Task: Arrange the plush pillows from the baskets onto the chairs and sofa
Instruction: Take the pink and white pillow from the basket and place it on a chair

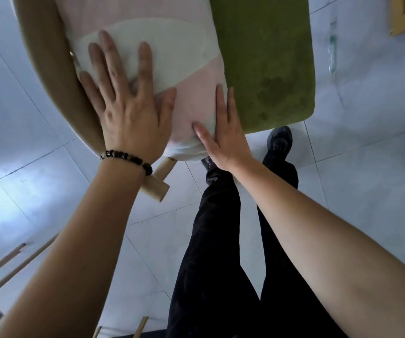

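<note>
A plush pillow (184,69), pink with a white patch, stood on a chair's green seat (269,62), wedged against the curved tan backrest (50,62) at the seat's rear edge. The left hand (128,113) lay flat with fingers spread wide on its face, the right hand (223,132) pressed open against its side near the seat; neither gripped, apparently patting it into place. In view: one pillow, one chair, two hands; no baskets showed

One head-worn camera looks steeply down, close over the chair (267,59); apparently wide-angle; no second view.
</note>
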